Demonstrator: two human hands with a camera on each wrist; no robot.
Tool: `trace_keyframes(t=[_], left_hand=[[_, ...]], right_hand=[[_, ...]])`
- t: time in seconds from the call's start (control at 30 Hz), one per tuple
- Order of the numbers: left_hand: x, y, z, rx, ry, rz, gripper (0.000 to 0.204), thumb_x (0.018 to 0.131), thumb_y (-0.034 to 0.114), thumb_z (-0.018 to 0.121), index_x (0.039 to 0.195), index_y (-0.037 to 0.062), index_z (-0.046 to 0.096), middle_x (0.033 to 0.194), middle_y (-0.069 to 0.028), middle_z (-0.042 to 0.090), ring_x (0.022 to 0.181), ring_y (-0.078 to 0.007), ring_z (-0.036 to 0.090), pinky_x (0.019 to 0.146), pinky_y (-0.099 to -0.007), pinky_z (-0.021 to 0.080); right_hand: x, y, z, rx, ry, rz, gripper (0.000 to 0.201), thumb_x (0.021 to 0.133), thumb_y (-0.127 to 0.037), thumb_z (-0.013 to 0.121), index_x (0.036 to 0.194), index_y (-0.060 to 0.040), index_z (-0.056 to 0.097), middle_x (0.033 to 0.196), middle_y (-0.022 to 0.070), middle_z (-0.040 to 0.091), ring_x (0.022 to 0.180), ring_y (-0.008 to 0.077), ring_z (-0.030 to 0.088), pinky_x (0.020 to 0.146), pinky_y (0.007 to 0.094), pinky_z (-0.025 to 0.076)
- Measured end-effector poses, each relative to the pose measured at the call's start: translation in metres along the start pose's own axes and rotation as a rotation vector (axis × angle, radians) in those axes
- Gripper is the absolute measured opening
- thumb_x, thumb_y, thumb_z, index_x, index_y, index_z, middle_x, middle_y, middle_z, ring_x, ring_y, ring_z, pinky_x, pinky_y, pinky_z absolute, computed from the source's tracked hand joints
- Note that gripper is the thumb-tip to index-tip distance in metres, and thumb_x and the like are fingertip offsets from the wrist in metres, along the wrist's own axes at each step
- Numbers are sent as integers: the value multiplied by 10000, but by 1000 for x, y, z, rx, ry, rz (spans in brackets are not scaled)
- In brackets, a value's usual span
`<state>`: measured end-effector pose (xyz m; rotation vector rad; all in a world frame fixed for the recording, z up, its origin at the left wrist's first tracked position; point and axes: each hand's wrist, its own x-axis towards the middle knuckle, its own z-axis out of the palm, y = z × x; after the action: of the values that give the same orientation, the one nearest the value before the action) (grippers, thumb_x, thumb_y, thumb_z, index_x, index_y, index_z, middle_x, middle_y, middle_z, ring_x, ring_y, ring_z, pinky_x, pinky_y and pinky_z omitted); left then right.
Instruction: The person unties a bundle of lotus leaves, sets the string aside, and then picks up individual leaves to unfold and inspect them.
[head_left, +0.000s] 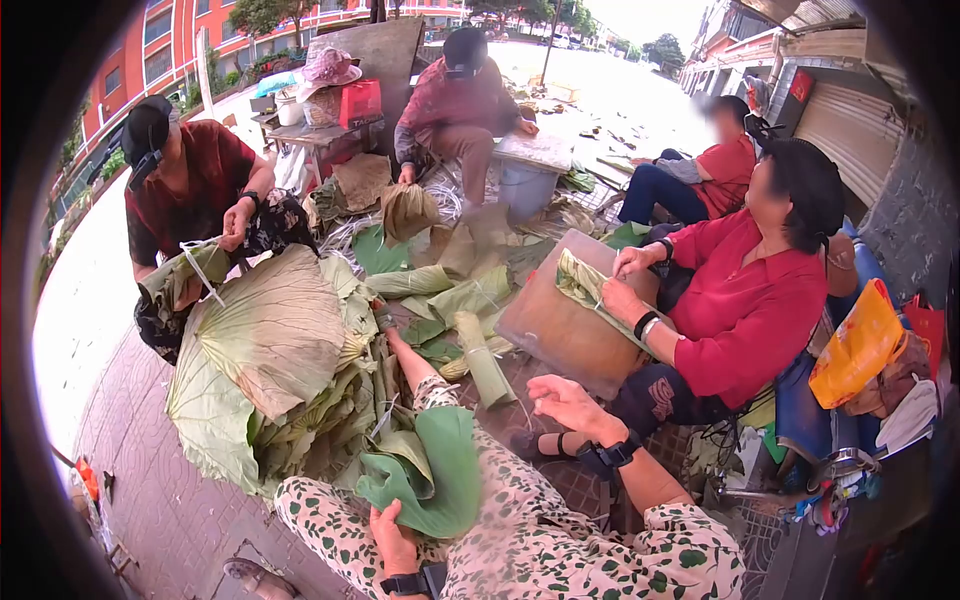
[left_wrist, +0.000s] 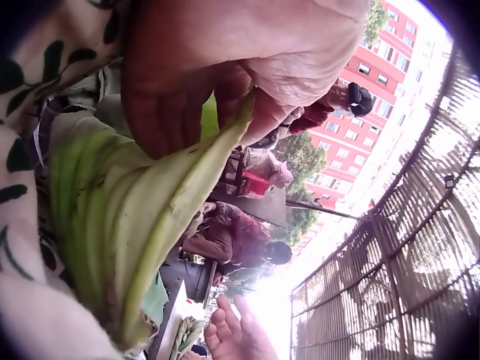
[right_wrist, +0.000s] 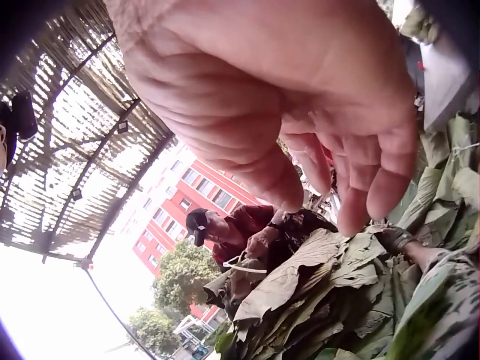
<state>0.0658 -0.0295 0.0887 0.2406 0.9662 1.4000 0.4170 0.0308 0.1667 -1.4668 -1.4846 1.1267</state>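
Observation:
My left hand (head_left: pixel 394 541) pinches the edge of a folded green leaf (head_left: pixel 446 470) that lies over my patterned trousers. Close up in the left wrist view, the fingers (left_wrist: pixel 169 112) and thumb hold the pale, ribbed leaf bundle (left_wrist: pixel 127 217) by its edge. Raised to the right above my other leg, my right hand (head_left: pixel 575 405) has loosely bent fingers and holds nothing. The right wrist view shows that hand (right_wrist: pixel 300 112) with its fingers hanging over a heap of leaves (right_wrist: pixel 322 292), apart from it.
A large pile of dried leaves (head_left: pixel 270 335) stands left of my legs. Rolled leaf bundles (head_left: pixel 484 365) lie ahead. A person in red at the right works a leaf on a board (head_left: pixel 560 320); others sit at the left, ahead and far right. A bucket (head_left: pixel 527 188) stands beyond.

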Motion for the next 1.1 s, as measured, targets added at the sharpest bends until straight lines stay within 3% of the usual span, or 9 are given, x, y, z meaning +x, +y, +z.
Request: trace_keyframes(t=[0.1,0.3,0.63,0.73,0.87,0.9,1.0,1.03,1.1], left_hand=[[3,-2,-3,-19,-22,-12,382,761,-60,491,1140,-8,503,1050,-88,590,939,-202,575,848,-314,454],[6,-1,-1,-14,-46,-22,402,755,-56,488,1153,-3,497,1057,-94,584,941,-214,573,859,-332,455],[7,-3,-4,-27,-41,-27,394,757,-66,486,1146,-6,504,1073,-101,587,951,-226,578,862,-340,459],[10,-5,-6,-40,-33,-24,391,758,-73,486,1142,-3,512,1064,-95,595,942,-217,584,859,-331,458],[12,-6,-5,-26,-39,-20,383,760,-74,495,1136,-2,521,1052,-89,606,936,-212,591,856,-323,458],[10,-5,-4,-27,-30,-9,383,760,-74,495,1136,-2,521,1052,-89,606,936,-212,591,856,-323,458],[8,-4,2,-20,-13,-40,384,758,-73,496,1135,-5,522,1048,-91,608,932,-215,591,866,-325,458],[8,-4,3,-21,-4,-26,384,758,-73,496,1135,-5,522,1048,-91,608,932,-215,591,866,-325,458],[9,-4,3,-33,-32,-49,381,757,-72,500,1131,-6,522,1046,-93,608,930,-216,591,863,-329,460]], right_hand=[[-35,-1,-40,-51,91,81,362,824,3,520,1183,32,485,1027,97,585,810,135,587,747,269,489],[-104,-48,-98,-329,-55,337,327,832,-64,523,1141,42,522,900,74,608,805,124,583,739,268,479],[-66,-170,-140,-771,-61,-36,327,831,-112,532,1130,21,520,930,137,611,860,191,601,762,314,474],[-25,-182,-115,-792,-157,-288,363,859,-156,521,1176,17,483,978,151,598,914,232,590,799,332,466],[37,-160,-37,-510,-279,-464,362,843,-159,505,1166,4,491,967,156,591,888,287,588,771,351,468],[47,-156,-15,-475,-399,-389,393,871,-180,509,1213,7,457,1080,173,568,1010,269,560,852,369,446],[81,-97,65,-354,-516,-512,386,816,-117,522,1175,14,472,1049,175,561,941,257,576,817,363,461],[87,-77,93,-261,-556,-526,378,768,-127,546,1117,7,496,926,155,564,888,280,563,791,366,447],[94,-40,140,-336,-618,-508,401,760,-128,547,1137,0,492,977,171,561,913,307,567,808,384,454]])
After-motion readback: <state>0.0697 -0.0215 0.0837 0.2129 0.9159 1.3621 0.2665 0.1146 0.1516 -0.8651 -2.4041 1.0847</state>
